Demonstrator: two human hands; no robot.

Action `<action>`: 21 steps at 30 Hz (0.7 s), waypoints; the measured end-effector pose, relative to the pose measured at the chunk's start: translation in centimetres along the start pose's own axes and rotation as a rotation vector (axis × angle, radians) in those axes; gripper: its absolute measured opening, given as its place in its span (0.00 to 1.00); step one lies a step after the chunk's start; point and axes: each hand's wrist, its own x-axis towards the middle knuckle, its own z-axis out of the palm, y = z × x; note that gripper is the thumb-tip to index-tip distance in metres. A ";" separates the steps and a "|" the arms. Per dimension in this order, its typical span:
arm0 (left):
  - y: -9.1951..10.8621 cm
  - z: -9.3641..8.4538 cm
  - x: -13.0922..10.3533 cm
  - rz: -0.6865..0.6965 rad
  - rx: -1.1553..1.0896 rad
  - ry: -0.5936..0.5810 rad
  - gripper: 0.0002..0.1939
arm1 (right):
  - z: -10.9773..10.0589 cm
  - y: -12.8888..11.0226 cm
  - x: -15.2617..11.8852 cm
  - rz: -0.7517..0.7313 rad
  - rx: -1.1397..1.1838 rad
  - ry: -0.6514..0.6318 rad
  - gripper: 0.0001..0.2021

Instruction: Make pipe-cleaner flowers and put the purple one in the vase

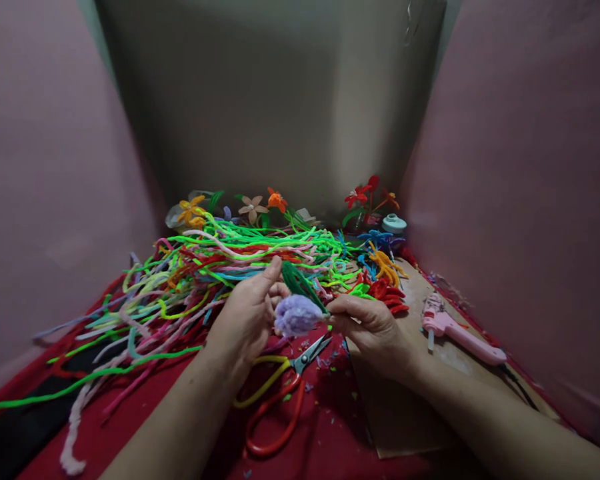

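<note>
A lilac pipe-cleaner flower [299, 316] with a dark green leaf [300, 285] is held up over the red cloth. My right hand [370, 327] pinches it at its base, thumb against the forefinger. Close on the other side is my left hand [253, 310], its thumb stretched up and its fingers loosely bent behind the bloom. Part of those fingers is hidden by the flower, and whether they touch it is unclear. Scissors [293, 373] with one yellow and one red handle lie below the hands, blades parted.
Loose pipe cleaners [180, 280] in many colours cover the left and back. At right, a pink glue gun [460, 333] rests on a cardboard sheet [400, 413]. Finished flowers [253, 208] stand along the back wall. Red petal pieces [386, 293] lie beyond my right hand.
</note>
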 end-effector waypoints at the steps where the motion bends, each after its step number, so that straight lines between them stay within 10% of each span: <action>1: 0.3 -0.1 0.0 0.097 0.044 0.034 0.17 | 0.0 0.2 0.0 0.019 0.013 -0.005 0.04; 5: 1.0 -0.5 -0.4 0.359 0.254 -0.001 0.15 | 0.0 0.7 0.0 0.106 0.112 -0.017 0.04; 10: 0.6 -1.4 -0.5 0.190 0.454 -0.144 0.15 | -0.2 0.7 0.2 0.216 0.256 -0.015 0.04; 21: 0.5 -0.3 -1.0 0.262 0.638 -0.257 0.11 | 0.1 0.0 0.3 0.321 0.589 -0.056 0.10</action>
